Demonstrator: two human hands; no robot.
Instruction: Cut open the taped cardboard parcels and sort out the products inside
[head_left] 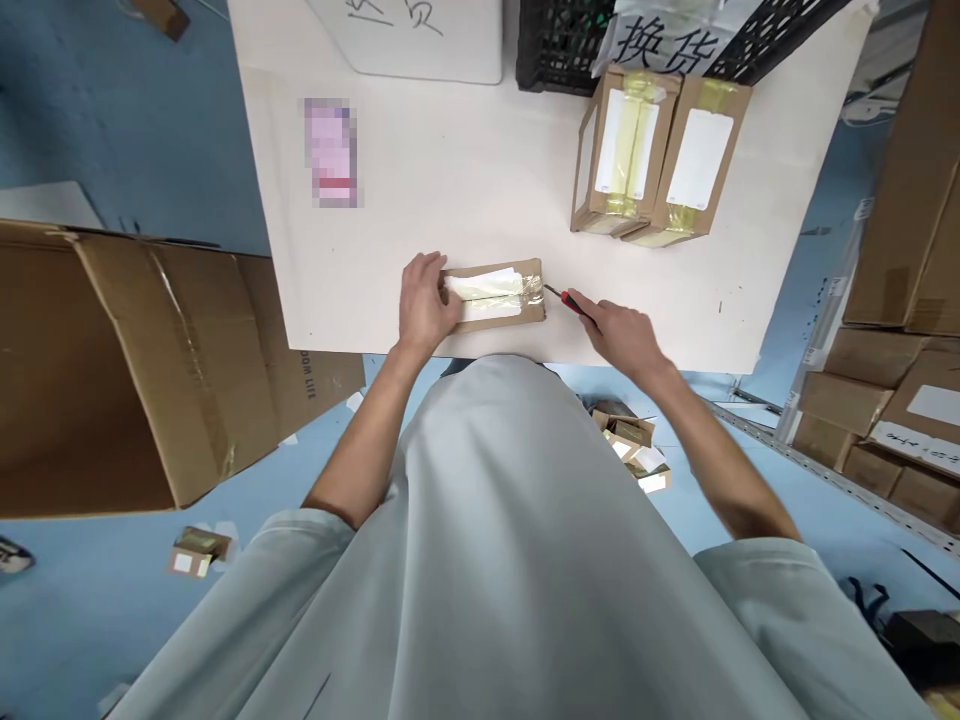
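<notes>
Small taped box is located on the white tabletop, at the near edge, midway between the two forearms. Its left end is gripped by the left hand, thumb laid over the top face, fingers at the far side. White label and clear/yellowish tape are seen along the top. Red-handled tool is grasped in the right hand, closed around the handle; its thin dark tip is pointed at the box's right end, just beside it. Tip contact can't be told. Two taped cartons are stood side by side at far right of the tabletop, white labels up, near a black crate marked by a sheet with handwritten characters. White panel with handwriting is placed left of the crate. Pink item at far left is pixelated, type can't be told. Large open carton is seen left of the tabletop; brown boxes are stacked at right.
</notes>
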